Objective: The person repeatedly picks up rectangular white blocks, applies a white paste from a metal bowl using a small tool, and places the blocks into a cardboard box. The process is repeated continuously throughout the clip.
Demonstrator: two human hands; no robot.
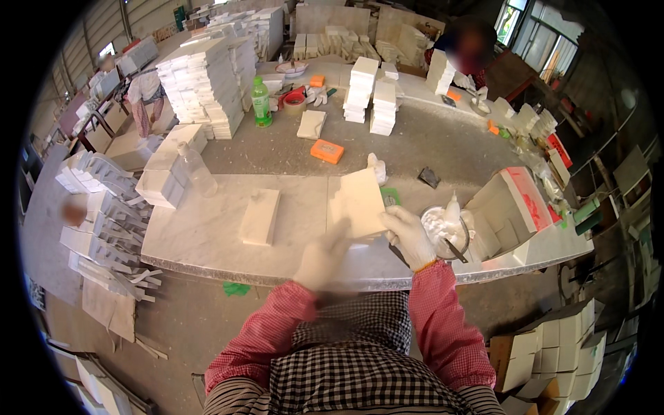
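Note:
Both my hands wear white gloves. My right hand (409,235) grips the lower right corner of a cream-coloured flat tile (361,200), tilted up above the marble tabletop (214,242). My left hand (325,257) is smeared by motion just off the tile's lower left edge; whether it touches the tile cannot be made out. Left of the tile lies a small stack of similar tiles (261,218). Beside my right hand stands a bowl of white paste (436,225), with a nozzle bottle (452,209) and a dark-handled tool (456,250) in it.
An open cardboard box (515,207) stands right of the bowl. A clear bottle (197,169) and white blocks (164,176) are at the left. Farther back are an orange box (327,151), a green bottle (261,102), tall tile stacks (207,83) and another person (472,52).

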